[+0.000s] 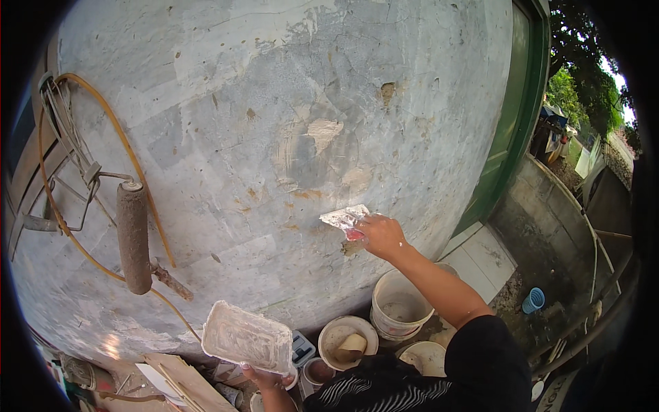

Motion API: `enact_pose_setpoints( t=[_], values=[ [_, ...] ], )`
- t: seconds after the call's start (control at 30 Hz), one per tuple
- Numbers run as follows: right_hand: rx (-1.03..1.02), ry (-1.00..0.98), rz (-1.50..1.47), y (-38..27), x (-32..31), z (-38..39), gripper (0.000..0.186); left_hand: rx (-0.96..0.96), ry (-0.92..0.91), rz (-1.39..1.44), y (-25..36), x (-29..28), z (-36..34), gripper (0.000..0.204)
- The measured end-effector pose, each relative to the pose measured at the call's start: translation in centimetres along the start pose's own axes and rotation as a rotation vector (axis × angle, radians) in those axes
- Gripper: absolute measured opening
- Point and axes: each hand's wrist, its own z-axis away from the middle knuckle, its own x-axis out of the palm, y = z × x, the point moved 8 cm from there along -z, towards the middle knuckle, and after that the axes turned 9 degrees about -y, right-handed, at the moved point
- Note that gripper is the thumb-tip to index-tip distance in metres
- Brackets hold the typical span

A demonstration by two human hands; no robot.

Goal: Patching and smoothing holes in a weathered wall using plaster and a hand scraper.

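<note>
Paste (250, 336) coats the off-white rectangular tray (240, 360) our left hand (264, 378) grips; our right hand (383, 235) pinches a flat red-handled scraper (342, 216).

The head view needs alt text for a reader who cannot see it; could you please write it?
A person's right hand holds a white-smeared scraper before a patchy grey wall, while the left hand holds a smeared tray. A paint roller hangs at left, and buckets stand below.

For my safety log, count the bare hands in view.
2: the right hand holds a smeared scraper before the wall; the left hand, partly hidden, holds a tray lower down, to the left.
</note>
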Motion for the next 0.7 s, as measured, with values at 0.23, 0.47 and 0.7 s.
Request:
enact_pose_setpoints(
  t=[0.23, 0.47, 0.7],
  values=[
    [0.176, 0.408, 0.028, 5.5, -10.5, -4.5, 0.027, -0.055, 0.096, -0.044, 0.1, -0.8, 1.2, 0.101],
    [0.298, 0.214, -0.011, 2.4, -1.2, -2.5, 0.034, 0.083, 0.004, -0.025, 1.3, -1.0, 1.2, 0.089],
    [0.198, 0.006, -0.040, 0.7, 6.9, 4.7, 0.025, 0.047, 0.021, -0.026, 0.2, -1.9, 0.5, 0.089]
  ],
)
